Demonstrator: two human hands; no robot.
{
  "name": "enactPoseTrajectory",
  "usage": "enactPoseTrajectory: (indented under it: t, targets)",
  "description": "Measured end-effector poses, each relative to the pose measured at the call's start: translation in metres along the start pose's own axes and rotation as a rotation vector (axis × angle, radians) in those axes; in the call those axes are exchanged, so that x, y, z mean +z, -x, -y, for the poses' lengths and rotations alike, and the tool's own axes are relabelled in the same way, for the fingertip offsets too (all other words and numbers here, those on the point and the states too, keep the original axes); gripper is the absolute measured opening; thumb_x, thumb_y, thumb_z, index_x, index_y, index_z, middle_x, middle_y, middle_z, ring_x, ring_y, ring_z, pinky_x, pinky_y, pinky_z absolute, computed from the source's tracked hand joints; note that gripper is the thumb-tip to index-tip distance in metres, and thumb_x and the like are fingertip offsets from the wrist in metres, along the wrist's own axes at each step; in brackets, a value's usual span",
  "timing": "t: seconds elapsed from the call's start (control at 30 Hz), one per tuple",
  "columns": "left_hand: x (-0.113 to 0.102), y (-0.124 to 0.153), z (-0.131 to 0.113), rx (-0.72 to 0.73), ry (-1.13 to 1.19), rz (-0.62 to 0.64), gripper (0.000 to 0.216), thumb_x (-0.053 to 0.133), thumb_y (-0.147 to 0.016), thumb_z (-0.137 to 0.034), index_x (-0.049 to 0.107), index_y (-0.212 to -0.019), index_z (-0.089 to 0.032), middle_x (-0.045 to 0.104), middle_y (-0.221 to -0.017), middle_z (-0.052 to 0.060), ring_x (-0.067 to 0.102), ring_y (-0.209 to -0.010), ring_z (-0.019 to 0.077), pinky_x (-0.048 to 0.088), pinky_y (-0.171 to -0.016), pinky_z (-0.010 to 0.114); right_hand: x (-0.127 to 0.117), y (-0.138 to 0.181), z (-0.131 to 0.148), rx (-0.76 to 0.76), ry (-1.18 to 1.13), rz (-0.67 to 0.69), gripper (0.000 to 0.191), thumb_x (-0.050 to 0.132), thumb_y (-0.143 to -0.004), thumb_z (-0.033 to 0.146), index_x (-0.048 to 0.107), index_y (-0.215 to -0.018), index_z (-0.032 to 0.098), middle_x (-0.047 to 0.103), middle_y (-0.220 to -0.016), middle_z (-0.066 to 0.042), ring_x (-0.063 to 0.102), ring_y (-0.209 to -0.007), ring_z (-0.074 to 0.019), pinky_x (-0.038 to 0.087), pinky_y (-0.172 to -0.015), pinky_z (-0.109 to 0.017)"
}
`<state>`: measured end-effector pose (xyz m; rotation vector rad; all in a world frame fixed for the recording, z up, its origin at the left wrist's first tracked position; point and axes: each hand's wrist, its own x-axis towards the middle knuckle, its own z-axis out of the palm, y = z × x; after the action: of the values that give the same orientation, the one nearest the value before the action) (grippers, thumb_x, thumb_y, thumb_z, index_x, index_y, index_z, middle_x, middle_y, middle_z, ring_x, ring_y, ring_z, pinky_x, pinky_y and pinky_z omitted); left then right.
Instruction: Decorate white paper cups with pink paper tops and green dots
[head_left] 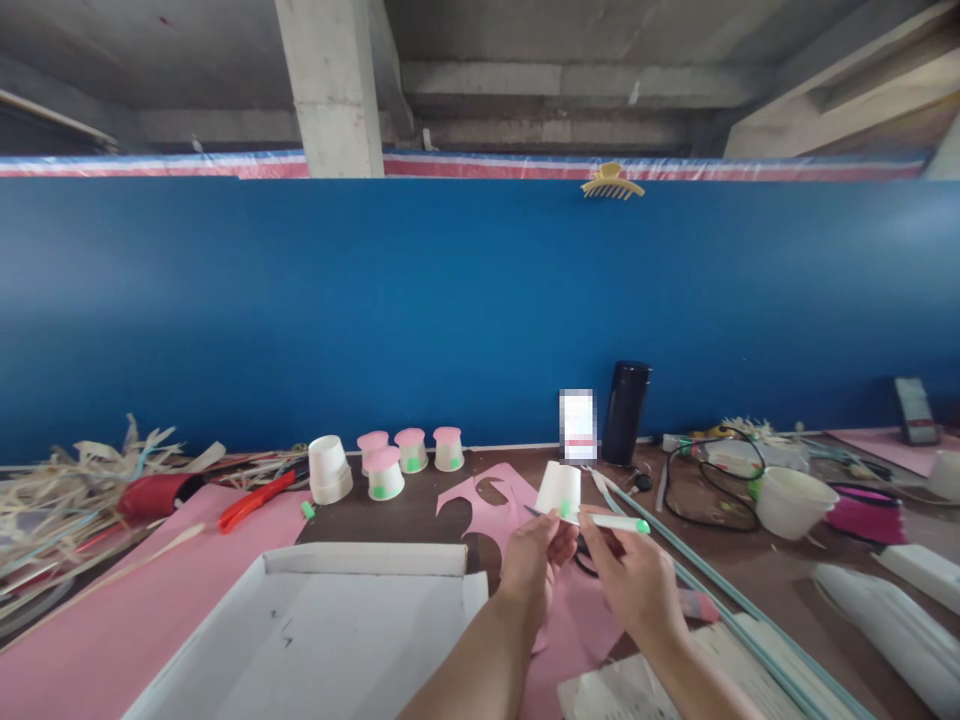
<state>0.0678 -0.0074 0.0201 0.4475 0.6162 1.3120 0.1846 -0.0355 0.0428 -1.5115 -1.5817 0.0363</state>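
My left hand [534, 555] grips a white paper cup [555, 487] by its rim, with the cup upside down and tilted. A green patch shows on the cup's side close to my fingers. In my right hand [626, 565] is a white marker [611, 521] with a green end, held at the cup's rim. Its tip is hidden behind my fingers. Beneath both hands lies pink paper [499, 500] with rounded pieces cut out. Part of a pair of dark-handled scissors [583, 560] shows between my hands.
Several upturned cups with pink tops [385, 473] stand near stacked white cups [330, 470]. A white tray [367, 558] lies front left, an orange-red cutter [257, 501] beyond it. Behind are a phone [577, 425] and a black bottle [628, 412]; a white tub [795, 502] stands right.
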Motion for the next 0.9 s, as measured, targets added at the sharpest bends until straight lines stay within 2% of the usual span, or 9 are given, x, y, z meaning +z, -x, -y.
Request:
enactPoseTrajectory:
  t: [0.13, 0.23, 0.37, 0.43, 0.57, 0.73, 0.9]
  targets:
    - [0.0005, 0.0010, 0.0005, -0.001, -0.027, 0.017, 0.034, 0.084, -0.063, -0.033, 0.069, -0.081, -0.008, 0.069, -0.078, 0.011, 0.068, -0.083, 0.0227, 0.053, -0.079, 0.032, -0.0008, -0.0016, -0.0002, -0.014, 0.057, -0.028, 0.049, 0.045, -0.089, 0.057, 0.078, -0.087, 0.021, 0.075, -0.068, -0.006, 0.071, -0.067, -0.0226, 0.049, -0.058, -0.027]
    - [0.0010, 0.0021, 0.0005, -0.001, -0.032, 0.020, 0.036, 0.085, -0.061, -0.035, 0.069, -0.080, -0.009, 0.070, -0.078, 0.011, 0.068, -0.084, 0.0238, 0.053, -0.081, 0.033, -0.0013, -0.0021, -0.0003, -0.038, 0.053, -0.048, 0.045, 0.047, -0.089, 0.055, 0.077, -0.088, 0.021, 0.077, -0.079, -0.007, 0.072, -0.079, -0.0243, 0.051, -0.065, -0.027]
    - [0.0012, 0.0027, 0.0007, 0.003, -0.044, 0.021, 0.036, 0.085, -0.061, -0.036, 0.069, -0.080, -0.009, 0.070, -0.079, 0.011, 0.068, -0.086, 0.0236, 0.052, -0.082, 0.033, -0.0007, -0.0017, -0.0014, -0.053, 0.023, -0.056, 0.043, 0.048, -0.089, 0.053, 0.075, -0.098, 0.022, 0.077, -0.090, -0.007, 0.072, -0.086, -0.0239, 0.052, -0.070, -0.028]
    - [0.0009, 0.0025, 0.0010, 0.007, -0.045, 0.019, 0.035, 0.084, -0.062, -0.035, 0.069, -0.080, -0.010, 0.070, -0.080, 0.011, 0.068, -0.086, 0.0234, 0.052, -0.082, 0.033, -0.0002, -0.0014, -0.0019, -0.041, 0.021, -0.042, 0.044, 0.047, -0.089, 0.054, 0.075, -0.099, 0.021, 0.077, -0.085, -0.007, 0.072, -0.081, -0.0234, 0.052, -0.068, -0.028]
    - [-0.0004, 0.0004, 0.0014, 0.018, -0.034, 0.024, 0.031, 0.082, -0.065, -0.032, 0.069, -0.081, -0.009, 0.070, -0.081, 0.011, 0.068, -0.084, 0.0219, 0.052, -0.080, 0.031, 0.0007, -0.0004, -0.0020, 0.015, 0.019, -0.015, 0.048, 0.047, -0.087, 0.059, 0.077, -0.086, 0.021, 0.075, -0.068, -0.006, 0.070, -0.062, -0.0218, 0.049, -0.056, -0.028]
    - [-0.0020, -0.0037, 0.0022, 0.015, -0.014, -0.004, 0.028, 0.082, -0.065, -0.027, 0.069, -0.083, -0.009, 0.069, -0.082, 0.010, 0.068, -0.080, 0.0194, 0.052, -0.078, 0.029, 0.0013, 0.0004, -0.0015, -0.032, -0.075, 0.005, 0.044, 0.048, -0.088, 0.056, 0.076, -0.090, 0.021, 0.078, -0.081, -0.006, 0.071, -0.068, -0.0201, 0.051, -0.059, -0.025]
    - [-0.0018, -0.0029, 0.0028, 0.020, -0.022, 0.019, 0.029, 0.081, -0.067, -0.029, 0.070, -0.084, -0.009, 0.070, -0.083, 0.012, 0.068, -0.082, 0.0211, 0.053, -0.079, 0.030, 0.0013, -0.0008, -0.0038, -0.047, -0.004, -0.039, 0.044, 0.048, -0.089, 0.054, 0.076, -0.093, 0.021, 0.078, -0.082, -0.006, 0.073, -0.073, -0.0220, 0.052, -0.064, -0.027]
